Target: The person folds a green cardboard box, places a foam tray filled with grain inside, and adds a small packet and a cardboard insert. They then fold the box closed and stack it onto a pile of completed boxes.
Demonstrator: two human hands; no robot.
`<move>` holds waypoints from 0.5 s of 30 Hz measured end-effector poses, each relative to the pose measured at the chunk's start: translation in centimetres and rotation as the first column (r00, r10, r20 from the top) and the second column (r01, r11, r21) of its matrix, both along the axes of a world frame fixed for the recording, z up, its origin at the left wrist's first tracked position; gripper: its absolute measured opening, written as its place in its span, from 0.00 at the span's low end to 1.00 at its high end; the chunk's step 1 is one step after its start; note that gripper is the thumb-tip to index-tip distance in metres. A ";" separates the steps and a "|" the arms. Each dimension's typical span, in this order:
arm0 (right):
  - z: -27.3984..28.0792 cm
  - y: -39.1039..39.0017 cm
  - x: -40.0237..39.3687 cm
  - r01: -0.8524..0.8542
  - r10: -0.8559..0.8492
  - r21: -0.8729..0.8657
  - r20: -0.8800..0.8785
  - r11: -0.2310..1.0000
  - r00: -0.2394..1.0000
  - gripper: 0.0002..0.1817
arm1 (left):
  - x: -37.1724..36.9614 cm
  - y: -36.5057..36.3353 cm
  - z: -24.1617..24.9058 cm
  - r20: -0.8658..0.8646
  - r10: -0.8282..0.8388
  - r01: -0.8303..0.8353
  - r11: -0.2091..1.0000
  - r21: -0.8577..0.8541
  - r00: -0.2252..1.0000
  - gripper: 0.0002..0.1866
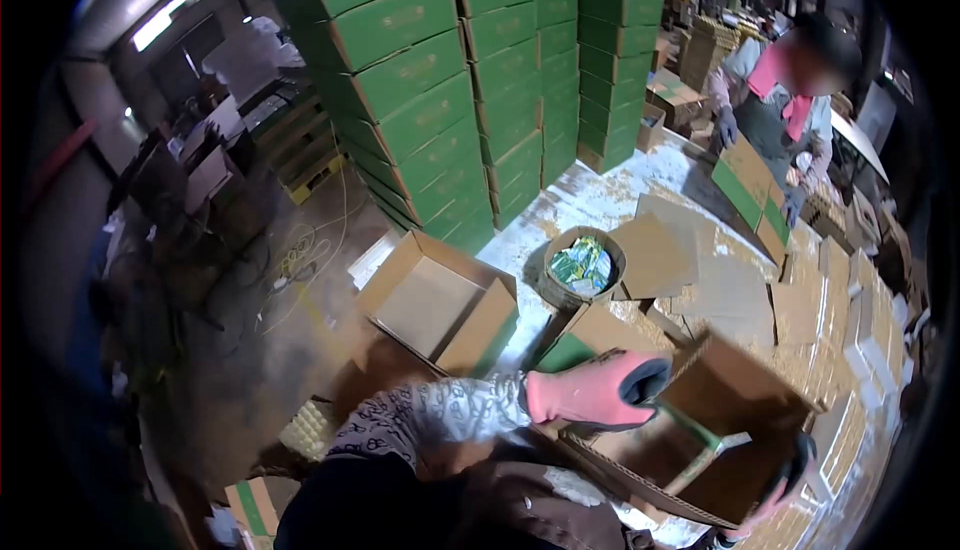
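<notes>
An open cardboard box (740, 390) lies tilted before me, its brown inside facing up. A green-edged strip of cardboard (695, 465) shows within it. My left hand (595, 390), in a pink glove with dark fingers, is over the box's left side with its fingers curled; what they hold is hidden. At the right wall of the same box, my right hand (785, 495) has its dark gloved fingers hooked over the edge. Left of my hands sits another open cardboard box (430, 295). Beyond stands a round tub (568, 295) of green and yellow packets (583, 265).
Tall stacks of green boxes (415, 80) rise at the back. Flat cardboard sheets (715, 290) lie on the worktable. Across it, a co-worker (775, 100) holds a green and brown cardboard piece (750, 190). A loose cable (310, 250) trails on the floor at left.
</notes>
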State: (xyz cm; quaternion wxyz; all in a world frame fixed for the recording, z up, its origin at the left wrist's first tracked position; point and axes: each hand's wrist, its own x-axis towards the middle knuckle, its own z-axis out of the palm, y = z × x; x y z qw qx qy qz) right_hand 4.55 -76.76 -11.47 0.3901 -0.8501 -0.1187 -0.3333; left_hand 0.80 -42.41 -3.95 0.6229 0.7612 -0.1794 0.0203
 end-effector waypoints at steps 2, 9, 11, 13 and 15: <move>4.1 5.7 0.3 -0.329 0.313 -0.067 -0.181 0.942 0.932 0.26 | 1.7 1.3 0.2 -0.214 -0.161 0.234 0.894 0.383 0.963 0.18; 2.2 16.8 3.8 -0.692 0.336 -0.681 -0.610 0.239 0.717 0.30 | -1.5 5.6 -0.1 -0.296 -0.615 0.682 0.631 0.370 0.731 0.43; 2.3 14.7 8.5 -0.866 0.527 -0.300 -0.698 0.399 0.485 0.23 | -1.3 6.6 -3.0 -0.029 -0.095 0.096 0.847 0.524 0.995 0.51; 8.7 13.1 11.6 -0.765 0.578 -0.087 -0.602 0.638 0.550 0.21 | -0.4 6.6 -3.9 0.033 0.189 -0.166 0.750 0.640 0.981 0.59; 11.3 13.0 13.3 -0.644 0.536 -0.028 -0.528 0.764 0.659 0.21 | -0.7 5.9 -7.0 0.025 0.325 -0.289 0.801 0.524 0.945 0.60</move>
